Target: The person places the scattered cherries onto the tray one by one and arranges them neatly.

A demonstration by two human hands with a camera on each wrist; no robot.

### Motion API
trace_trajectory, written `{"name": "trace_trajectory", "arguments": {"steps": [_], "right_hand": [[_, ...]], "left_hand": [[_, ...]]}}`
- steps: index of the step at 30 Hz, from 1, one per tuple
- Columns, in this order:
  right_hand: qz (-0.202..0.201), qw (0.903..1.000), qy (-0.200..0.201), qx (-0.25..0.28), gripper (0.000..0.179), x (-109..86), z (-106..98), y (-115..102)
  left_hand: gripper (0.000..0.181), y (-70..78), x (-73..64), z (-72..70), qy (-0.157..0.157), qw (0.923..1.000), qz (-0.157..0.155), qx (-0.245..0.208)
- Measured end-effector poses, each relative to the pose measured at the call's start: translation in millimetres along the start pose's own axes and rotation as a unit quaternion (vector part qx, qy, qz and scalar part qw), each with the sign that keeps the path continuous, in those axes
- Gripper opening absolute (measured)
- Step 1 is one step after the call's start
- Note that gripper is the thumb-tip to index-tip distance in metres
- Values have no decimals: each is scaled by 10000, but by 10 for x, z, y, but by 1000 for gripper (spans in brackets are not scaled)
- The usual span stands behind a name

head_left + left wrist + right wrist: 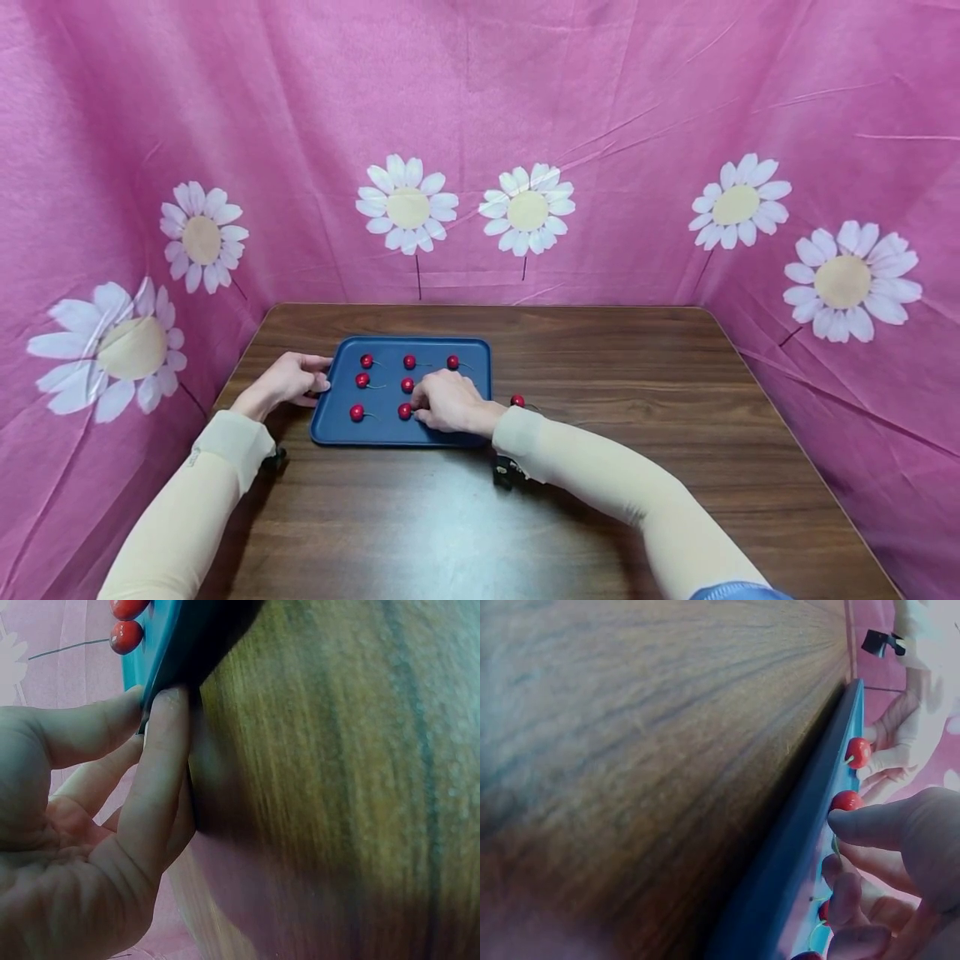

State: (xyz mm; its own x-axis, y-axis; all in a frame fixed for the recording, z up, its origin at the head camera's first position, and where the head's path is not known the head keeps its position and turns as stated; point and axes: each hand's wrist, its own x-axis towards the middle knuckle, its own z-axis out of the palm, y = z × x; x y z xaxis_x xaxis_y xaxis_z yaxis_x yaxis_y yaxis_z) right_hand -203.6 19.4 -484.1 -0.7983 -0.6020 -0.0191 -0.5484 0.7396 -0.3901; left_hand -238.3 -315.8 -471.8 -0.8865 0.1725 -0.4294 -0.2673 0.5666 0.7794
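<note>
A dark blue tray (435,435) lies on the wooden table, with red cherries with thin stems set out on it in rows. My left hand (288,382) grips the tray's left rim, thumb on one side and fingers on the other, as the left wrist view shows. Over the tray's right half, my right hand (452,402) pinches a cherry (846,801) at the front of the middle column. Its thumb tip lies against the fruit, the stem trailing by the fingers. A front-left cherry (357,412) sits nearby. The right hand covers part of the right column in the head view.
One loose cherry (517,401) lies on the table (615,367) just right of the tray, beside the right wrist. Pink cloth (465,100) printed with white daisies hangs behind and along both sides of the table.
</note>
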Motion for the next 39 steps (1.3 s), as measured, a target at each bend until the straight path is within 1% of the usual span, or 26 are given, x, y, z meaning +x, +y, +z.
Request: {"name": "trace_trajectory", "arguments": {"steps": [7, 11, 14, 20, 28, 35, 39], "right_hand": [[-25, 9993, 107, 347, 27, -89, -120, -6], [-65, 9985, 285, 455, 27, -146, -204, 15], [-88, 9980, 438, 437, 27, -197, -268, 39], [43, 9960, 683, 576, 27, -298, -401, 122], [314, 9906, 830, 1043, 26, -448, -552, 305], [437, 9893, 1013, 950, 28, -623, -564, 553], [496, 9880, 1081, 990, 30, -737, -565, 696]], "left_hand": [[67, -21, 1, -10, -26, 10000, 58, -66], [68, -24, 11, -11, -24, 9999, 85, -89], [68, -25, 18, -10, -10, 9999, 70, -87], [68, -27, 19, -9, 9, 10000, 62, -61], [66, -21, -7, -5, 32, 10000, 44, -16], [66, -13, -21, 1, 1, 10000, 64, -48], [66, 5, -15, 1, 17, 10000, 21, -46]]}}
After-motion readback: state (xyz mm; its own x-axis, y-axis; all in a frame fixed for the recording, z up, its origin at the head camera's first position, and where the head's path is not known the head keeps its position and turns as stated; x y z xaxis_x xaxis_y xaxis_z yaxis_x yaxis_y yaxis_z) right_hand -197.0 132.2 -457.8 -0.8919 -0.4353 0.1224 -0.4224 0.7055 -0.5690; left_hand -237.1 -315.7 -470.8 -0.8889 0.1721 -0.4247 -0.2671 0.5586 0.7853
